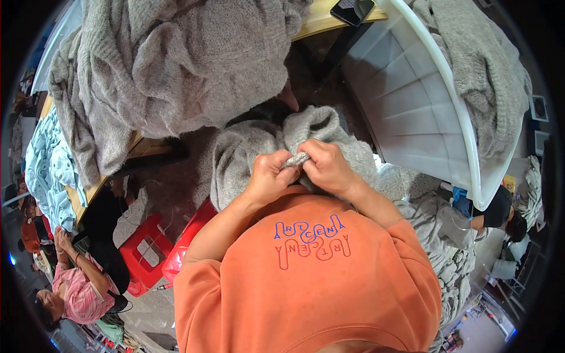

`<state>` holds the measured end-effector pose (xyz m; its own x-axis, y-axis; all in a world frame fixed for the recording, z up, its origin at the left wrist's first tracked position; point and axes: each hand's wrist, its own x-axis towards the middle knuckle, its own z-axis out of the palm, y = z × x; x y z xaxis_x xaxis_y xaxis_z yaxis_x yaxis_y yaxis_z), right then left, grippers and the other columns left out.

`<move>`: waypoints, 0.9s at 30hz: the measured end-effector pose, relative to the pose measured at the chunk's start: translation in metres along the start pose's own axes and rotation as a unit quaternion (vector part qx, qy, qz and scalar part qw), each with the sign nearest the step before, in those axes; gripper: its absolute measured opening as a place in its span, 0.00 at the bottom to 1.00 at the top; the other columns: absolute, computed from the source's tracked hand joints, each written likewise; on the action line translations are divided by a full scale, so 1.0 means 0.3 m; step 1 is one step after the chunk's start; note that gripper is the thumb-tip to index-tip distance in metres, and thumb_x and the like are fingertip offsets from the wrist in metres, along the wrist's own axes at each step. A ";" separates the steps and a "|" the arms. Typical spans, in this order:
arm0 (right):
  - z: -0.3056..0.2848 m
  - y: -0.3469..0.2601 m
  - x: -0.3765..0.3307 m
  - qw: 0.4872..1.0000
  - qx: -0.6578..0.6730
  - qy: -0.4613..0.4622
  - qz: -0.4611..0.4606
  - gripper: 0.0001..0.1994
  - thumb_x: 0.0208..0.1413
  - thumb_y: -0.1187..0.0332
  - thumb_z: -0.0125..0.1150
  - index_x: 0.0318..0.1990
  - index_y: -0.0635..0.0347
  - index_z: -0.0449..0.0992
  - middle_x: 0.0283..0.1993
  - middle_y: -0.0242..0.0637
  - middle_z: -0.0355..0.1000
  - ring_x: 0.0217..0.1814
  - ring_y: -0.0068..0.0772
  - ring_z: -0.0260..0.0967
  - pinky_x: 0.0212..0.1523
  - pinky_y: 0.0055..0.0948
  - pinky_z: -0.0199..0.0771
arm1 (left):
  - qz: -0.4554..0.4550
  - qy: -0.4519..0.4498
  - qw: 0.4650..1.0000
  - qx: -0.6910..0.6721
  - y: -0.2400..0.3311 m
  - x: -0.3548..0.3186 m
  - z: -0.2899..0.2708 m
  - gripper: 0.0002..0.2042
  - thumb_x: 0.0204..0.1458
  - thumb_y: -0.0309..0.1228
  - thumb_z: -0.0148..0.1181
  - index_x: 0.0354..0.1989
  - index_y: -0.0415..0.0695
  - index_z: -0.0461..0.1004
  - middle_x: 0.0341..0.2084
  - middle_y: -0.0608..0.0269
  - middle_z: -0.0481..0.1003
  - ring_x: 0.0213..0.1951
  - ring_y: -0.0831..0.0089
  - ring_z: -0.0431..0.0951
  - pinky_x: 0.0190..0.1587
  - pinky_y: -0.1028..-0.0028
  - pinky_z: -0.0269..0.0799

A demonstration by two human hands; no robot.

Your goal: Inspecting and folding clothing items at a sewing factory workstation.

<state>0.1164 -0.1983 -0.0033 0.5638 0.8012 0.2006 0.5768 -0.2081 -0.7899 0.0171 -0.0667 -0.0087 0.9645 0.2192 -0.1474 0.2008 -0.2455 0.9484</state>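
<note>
A grey fuzzy knitted garment (244, 150) lies bunched across my lap. Close in front of my chest, my left hand (268, 175) is closed with thumb and fingers pinching a narrow ribbed edge of it. Just beside it, my right hand (325, 167) grips the same edge, also closed. A short twisted or folded length of the knit shows between the two hands. The fingertips' undersides are hidden, so anything small inside the pinch cannot be made out.
A large heap of grey knitwear (194, 65) covers the table ahead. A phone (352, 9) lies on the wooden tabletop (321, 20). At right stands a white plastic bin (406, 88) with more knitwear. A red stool (144, 253) is at left, near a seated person (82, 288) handling light-blue cloth (53, 170).
</note>
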 end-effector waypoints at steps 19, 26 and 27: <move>0.043 0.147 -0.218 0.940 0.239 0.001 0.244 0.20 0.34 0.77 0.64 0.40 0.63 0.68 0.34 0.36 0.66 0.37 0.26 0.65 0.38 0.22 0.67 | -0.194 0.064 0.859 -0.469 -0.032 0.004 -0.040 0.06 0.45 0.19 0.52 0.32 0.36 0.71 0.27 0.61 0.75 0.27 0.77 0.74 0.31 0.79 0.70; 0.003 0.113 -0.197 0.943 -0.195 -0.229 0.143 0.07 0.37 0.72 0.54 0.28 0.61 0.70 0.33 0.46 0.65 0.35 0.46 0.66 0.32 0.40 0.67 | -0.117 0.149 0.869 -0.457 -0.020 0.023 -0.100 0.05 0.45 0.20 0.53 0.32 0.36 0.72 0.28 0.60 0.75 0.30 0.75 0.75 0.36 0.76 0.70; -0.008 0.108 -0.194 0.937 -0.181 -0.251 0.163 0.06 0.38 0.74 0.51 0.28 0.60 0.70 0.34 0.47 0.65 0.35 0.47 0.66 0.32 0.41 0.67 | -0.104 0.152 0.875 -0.449 -0.020 0.021 -0.114 0.06 0.45 0.20 0.53 0.32 0.35 0.72 0.28 0.59 0.75 0.30 0.75 0.75 0.36 0.75 0.70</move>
<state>0.1037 -0.2532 -0.0390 0.4475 0.8066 -0.3863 0.6365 -0.5906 -0.4961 0.0161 -0.0314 -0.0057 0.8057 0.4449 -0.3910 0.0200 0.6394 0.7686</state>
